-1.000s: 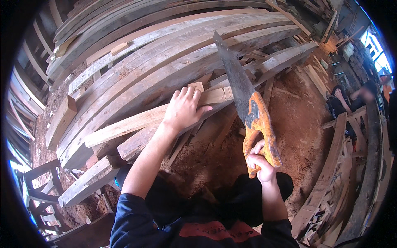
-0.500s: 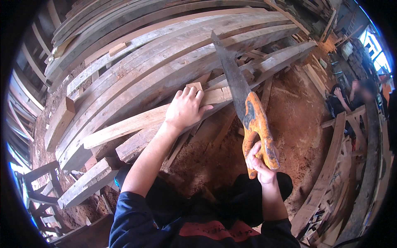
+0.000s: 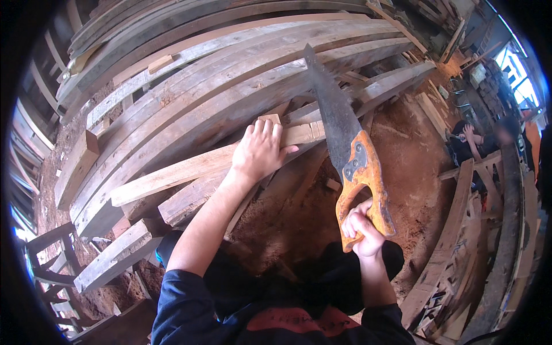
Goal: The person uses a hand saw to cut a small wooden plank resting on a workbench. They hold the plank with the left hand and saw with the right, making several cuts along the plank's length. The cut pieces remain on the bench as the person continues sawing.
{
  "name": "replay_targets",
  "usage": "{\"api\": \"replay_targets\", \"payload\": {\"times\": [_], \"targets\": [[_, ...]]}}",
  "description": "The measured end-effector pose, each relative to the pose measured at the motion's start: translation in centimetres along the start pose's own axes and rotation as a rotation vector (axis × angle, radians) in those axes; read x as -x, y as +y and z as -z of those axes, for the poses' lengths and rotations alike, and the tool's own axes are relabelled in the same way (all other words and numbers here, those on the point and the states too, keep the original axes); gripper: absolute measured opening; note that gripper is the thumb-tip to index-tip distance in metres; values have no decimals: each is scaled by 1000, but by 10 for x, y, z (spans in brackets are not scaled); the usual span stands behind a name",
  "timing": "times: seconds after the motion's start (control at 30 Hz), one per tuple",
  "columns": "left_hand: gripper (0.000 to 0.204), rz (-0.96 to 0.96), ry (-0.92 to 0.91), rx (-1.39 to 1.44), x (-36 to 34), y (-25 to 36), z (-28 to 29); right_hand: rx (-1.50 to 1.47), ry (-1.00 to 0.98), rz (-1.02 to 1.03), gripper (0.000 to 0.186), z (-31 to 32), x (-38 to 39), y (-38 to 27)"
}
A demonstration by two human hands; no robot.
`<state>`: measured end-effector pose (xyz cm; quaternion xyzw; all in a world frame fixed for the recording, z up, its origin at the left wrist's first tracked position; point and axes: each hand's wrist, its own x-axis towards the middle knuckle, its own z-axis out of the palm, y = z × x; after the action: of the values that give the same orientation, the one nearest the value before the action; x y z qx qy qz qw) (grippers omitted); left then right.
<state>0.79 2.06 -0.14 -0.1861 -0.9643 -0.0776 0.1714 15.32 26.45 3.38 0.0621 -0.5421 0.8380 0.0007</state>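
Head view: the handsaw [image 3: 343, 146] is held by the right hand [image 3: 363, 232], fingers clamped on its orange handle [image 3: 375, 190], the proper hold; its blade [image 3: 333, 109], judged springy, is seen at the right end of the pale beam [image 3: 184, 174], judged stiff, gripped by the left hand's folded fingers [image 3: 266, 130].

Timber workshop: stacked beams [image 3: 230, 95], handsaw [image 3: 334, 112]
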Motion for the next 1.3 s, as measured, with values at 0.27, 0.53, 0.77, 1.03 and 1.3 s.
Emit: {"api": "replay_targets", "payload": {"times": [0.27,0.53,0.77,1.03,1.3], "targets": [[64,-21,29,9,2,-1,2,-66,-81,98,16,-13,-3,27],[62,-18,41,25,1,-1,1,9,-31,43,21,-28,-5,27],[60,-22,38,29,1,-1,3,73,-53,45,21,-22,-7,27],[59,-11,16,13,0,0,2,117,-40,-2,21,-26,-11,14],[50,92,77,-62,6,5,1,92,-26,-53,23,-22,-9,13]]}}
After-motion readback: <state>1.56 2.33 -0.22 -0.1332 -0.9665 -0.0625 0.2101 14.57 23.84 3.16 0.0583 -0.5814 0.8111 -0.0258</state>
